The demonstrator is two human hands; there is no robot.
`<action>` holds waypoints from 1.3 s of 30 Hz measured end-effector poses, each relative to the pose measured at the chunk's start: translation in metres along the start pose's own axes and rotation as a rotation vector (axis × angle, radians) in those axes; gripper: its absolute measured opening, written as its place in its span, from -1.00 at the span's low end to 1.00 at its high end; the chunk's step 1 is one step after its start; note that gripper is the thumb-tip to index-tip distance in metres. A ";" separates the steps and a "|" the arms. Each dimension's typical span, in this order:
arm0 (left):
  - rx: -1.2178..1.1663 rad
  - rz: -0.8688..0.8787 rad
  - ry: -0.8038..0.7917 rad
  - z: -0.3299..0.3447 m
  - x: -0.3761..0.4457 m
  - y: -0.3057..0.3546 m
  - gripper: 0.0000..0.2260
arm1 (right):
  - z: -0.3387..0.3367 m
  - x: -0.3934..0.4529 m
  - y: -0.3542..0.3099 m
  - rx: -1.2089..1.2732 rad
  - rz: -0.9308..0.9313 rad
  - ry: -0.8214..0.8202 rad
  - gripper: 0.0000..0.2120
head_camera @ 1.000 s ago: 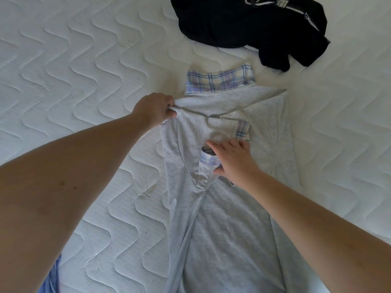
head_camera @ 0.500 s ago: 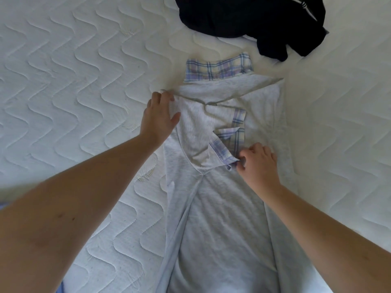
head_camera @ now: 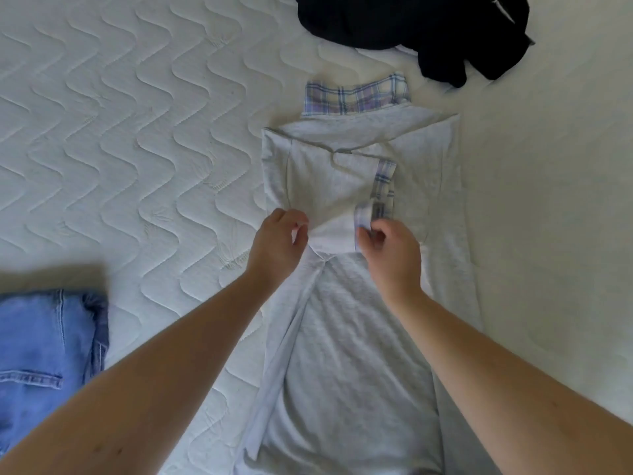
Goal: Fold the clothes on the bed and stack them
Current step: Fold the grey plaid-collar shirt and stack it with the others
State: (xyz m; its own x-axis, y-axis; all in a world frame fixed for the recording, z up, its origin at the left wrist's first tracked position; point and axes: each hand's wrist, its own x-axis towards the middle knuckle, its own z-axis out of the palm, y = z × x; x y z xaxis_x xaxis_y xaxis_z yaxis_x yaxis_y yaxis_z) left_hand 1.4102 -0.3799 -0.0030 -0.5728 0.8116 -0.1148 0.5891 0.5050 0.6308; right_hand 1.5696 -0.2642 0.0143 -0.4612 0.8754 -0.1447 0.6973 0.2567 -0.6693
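Spreading under everything is the bed (head_camera: 144, 138), its white quilted cover showing wavy stitching across the left half. Lying lengthwise along the middle of the bed is the grey shirt (head_camera: 349, 354), its sides folded inward and its hem running toward the near edge. Sitting crumpled at the far edge, just beyond the shirt's top, is a dark garment (head_camera: 411, 25), apart from the grey cloth. Resting at the near left edge, well apart from the shirt, is a pair of blue jeans (head_camera: 44, 354), partly cut off by the view. Peeking out at the shirt's far end is its plaid collar (head_camera: 356, 97). Pinching the folded sleeve at its left corner is the left hand (head_camera: 277, 245), fingers curled onto the cloth. Gripping the plaid cuff (head_camera: 368, 214) of that same sleeve is the right hand (head_camera: 394, 255), fingers bent around the fabric
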 end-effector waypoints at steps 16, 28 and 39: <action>-0.059 -0.651 -0.166 0.002 -0.156 -0.013 -0.54 | 0.051 -0.073 -0.010 0.504 0.640 -0.518 -0.88; 0.090 -0.752 -0.367 0.012 -0.265 -0.004 -0.73 | 0.082 -0.103 -0.048 0.398 0.702 -0.620 -0.67; -0.476 -0.624 -0.460 0.004 -0.297 0.037 -0.83 | 0.049 -0.168 -0.012 0.378 0.703 -0.757 -0.85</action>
State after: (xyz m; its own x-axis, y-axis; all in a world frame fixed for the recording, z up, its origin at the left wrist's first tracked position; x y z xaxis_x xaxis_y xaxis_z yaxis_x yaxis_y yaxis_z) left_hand 1.6044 -0.6008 0.0511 -0.3648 0.5202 -0.7722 -0.1079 0.8002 0.5900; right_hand 1.6115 -0.4342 0.0109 -0.3342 0.2663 -0.9041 0.7830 -0.4556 -0.4236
